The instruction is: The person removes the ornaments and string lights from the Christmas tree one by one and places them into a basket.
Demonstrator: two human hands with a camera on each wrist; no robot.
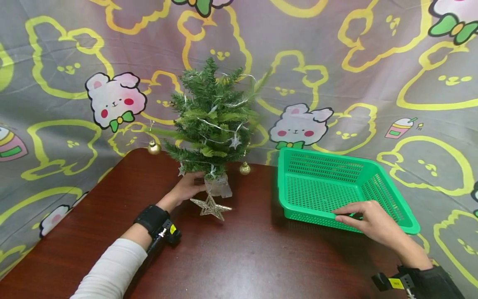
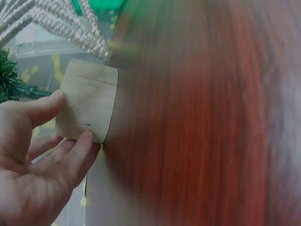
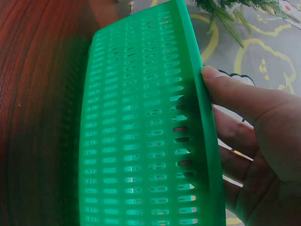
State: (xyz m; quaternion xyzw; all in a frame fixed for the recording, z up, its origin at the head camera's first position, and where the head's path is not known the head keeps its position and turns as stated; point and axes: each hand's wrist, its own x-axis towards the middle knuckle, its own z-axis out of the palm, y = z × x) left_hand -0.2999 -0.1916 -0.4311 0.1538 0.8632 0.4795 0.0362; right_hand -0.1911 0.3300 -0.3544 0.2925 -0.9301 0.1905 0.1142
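Note:
A small artificial Christmas tree (image 1: 213,112) stands toward the back of the table, hung with silvery garland, star lights and gold baubles. My left hand (image 1: 188,187) holds its pale base (image 1: 218,187); in the left wrist view, thumb and fingers are spread around the base (image 2: 89,101). A glittery gold star (image 1: 210,207) hangs in front of the base. My right hand (image 1: 373,220) pinches the near rim of a green plastic basket (image 1: 317,220). The right wrist view shows the thumb on the outer edge of the basket (image 3: 141,117), with the other fingers behind the rim.
The dark red-brown wooden table (image 1: 239,257) extends in front of both things. Close behind hangs a grey cloth (image 1: 239,37) printed with cartoon bears and rabbits. A gold bauble (image 1: 154,148) dangles at the tree's left, another bauble (image 1: 245,168) at its right.

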